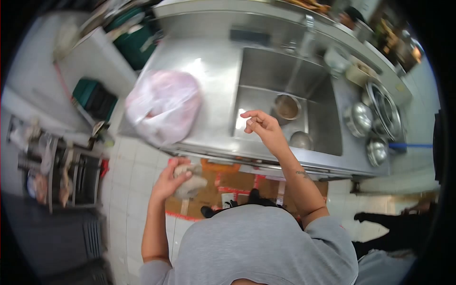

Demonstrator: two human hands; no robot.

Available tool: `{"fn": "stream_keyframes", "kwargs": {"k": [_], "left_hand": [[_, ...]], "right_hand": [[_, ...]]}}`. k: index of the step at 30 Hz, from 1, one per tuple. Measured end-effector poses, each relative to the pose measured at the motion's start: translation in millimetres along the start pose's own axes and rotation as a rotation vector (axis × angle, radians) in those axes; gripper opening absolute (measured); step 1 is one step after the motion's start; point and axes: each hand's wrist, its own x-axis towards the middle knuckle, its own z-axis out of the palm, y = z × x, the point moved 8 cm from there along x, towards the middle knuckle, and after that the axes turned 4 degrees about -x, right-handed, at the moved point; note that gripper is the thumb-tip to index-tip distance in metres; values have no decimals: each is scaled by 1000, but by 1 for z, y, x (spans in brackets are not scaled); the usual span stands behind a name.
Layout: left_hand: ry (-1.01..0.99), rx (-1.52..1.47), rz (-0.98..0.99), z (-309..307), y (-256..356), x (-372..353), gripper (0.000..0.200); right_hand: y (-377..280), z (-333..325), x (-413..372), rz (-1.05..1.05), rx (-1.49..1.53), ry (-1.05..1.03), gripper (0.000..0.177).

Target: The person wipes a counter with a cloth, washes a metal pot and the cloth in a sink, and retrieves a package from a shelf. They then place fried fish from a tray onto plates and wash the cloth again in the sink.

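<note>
Grey fabric T-shirt closest, left hand clamped on crumpled beige cloth, empty right hand loosely apart over rectangular steel sink; bunching the cloth tighter helps tbh

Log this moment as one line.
left hand: holding cloth | right hand: over sink, nothing visible held | plastic bag: on counter | pot: in sink
</note>
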Motion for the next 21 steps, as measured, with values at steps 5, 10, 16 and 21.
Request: {"fn": "stream_keyframes", "kwargs": {"k": [5, 10, 16, 21], "left_hand": [[-89, 316, 588, 139, 133, 160, 23], [28, 466, 704, 252, 186, 310, 20], [-29, 336, 499, 326, 178, 490, 21], [-169, 267, 493, 375, 182, 536, 21]], "right_hand": [[25, -140, 5, 127, 57, 226, 29], [63, -229, 59, 264, 103, 322, 44], [108, -302, 117, 378, 139, 501, 58], [104, -434, 141, 169, 491, 932, 70]]}}
